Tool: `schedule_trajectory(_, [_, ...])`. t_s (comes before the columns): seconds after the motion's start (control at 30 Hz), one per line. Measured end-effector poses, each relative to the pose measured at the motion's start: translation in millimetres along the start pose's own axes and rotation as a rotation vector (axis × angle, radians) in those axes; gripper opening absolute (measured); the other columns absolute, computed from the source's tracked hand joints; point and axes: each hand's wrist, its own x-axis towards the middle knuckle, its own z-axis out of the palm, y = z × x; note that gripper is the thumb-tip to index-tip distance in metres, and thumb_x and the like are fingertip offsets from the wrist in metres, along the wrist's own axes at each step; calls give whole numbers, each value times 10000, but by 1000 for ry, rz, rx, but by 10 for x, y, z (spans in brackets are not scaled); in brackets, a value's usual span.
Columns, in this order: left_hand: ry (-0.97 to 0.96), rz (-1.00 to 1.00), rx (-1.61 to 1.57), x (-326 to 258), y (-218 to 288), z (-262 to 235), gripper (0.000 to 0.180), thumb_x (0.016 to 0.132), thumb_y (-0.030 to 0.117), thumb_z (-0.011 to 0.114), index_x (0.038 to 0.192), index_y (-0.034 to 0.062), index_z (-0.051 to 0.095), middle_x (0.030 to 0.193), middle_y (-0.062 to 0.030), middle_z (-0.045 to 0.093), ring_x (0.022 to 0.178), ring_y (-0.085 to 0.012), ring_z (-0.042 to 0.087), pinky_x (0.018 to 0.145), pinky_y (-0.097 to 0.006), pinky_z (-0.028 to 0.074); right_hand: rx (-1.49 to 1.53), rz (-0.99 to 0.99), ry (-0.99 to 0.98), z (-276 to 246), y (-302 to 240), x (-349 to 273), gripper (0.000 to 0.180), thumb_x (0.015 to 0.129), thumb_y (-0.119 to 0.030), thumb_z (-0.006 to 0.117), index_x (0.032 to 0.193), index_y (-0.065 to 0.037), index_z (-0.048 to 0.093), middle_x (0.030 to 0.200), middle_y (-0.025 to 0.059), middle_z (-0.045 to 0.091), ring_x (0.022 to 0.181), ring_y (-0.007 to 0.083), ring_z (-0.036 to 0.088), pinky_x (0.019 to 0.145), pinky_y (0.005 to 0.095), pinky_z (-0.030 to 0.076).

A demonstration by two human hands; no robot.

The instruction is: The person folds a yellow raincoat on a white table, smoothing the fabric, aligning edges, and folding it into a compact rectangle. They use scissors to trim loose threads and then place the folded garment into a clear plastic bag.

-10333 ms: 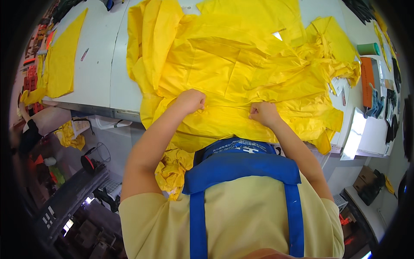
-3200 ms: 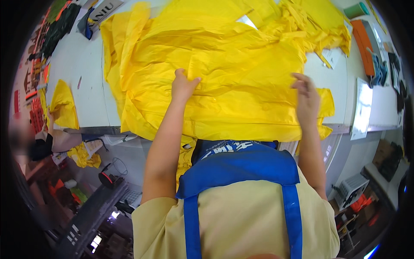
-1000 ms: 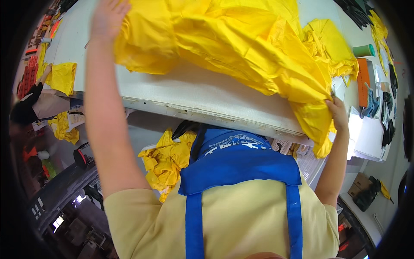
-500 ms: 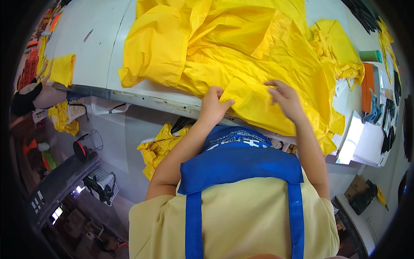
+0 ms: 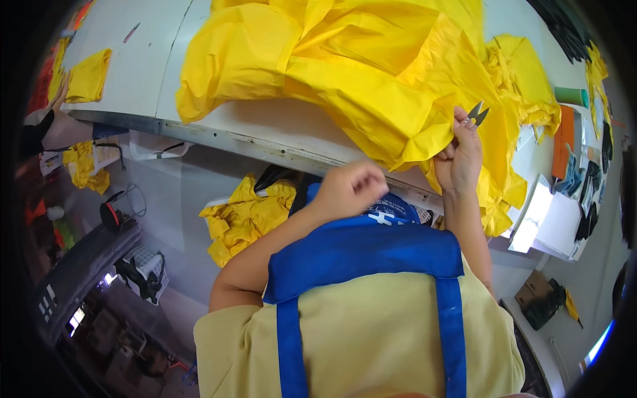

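Note:
A wide yellow garment (image 5: 371, 86) of smooth, raincoat-like cloth lies bunched over the table, its near edge hanging at the front. My right hand (image 5: 459, 159) is closed on a pair of small thread snips (image 5: 478, 114), whose blades point up and away, and a fold of the garment also sits at its fingers. Just off the table's front edge, over my blue apron (image 5: 371, 249), my left hand (image 5: 352, 190) is curled closed, apart from the cloth. Whatever its fingers may hold is hidden.
More yellow cloth (image 5: 524, 73) is heaped at the right, near a green roll (image 5: 571, 97) and an orange box (image 5: 564, 140). Yellow pieces (image 5: 249, 215) fill a container below the table. At far left another person's hand (image 5: 61, 91) touches folded yellow cloth (image 5: 89, 76). A pen (image 5: 131, 32) lies beyond.
My left hand has let go of the garment and moved toward me. My right hand has shifted slightly right, with the snips now showing and a fold of cloth lifted at its fingers.

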Motion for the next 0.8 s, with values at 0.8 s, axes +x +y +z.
schedule_trajectory(0.8, [152,-130,-885,408,432,-93,269,918,113,590,1148,-22,555,1085,-138,637,916,-210,646,791,-338,545,-53,-131,190,-85,-186,50,112,918,-46,495,1010,-72,555,738,-54,538,484,22,392,425,164,280])
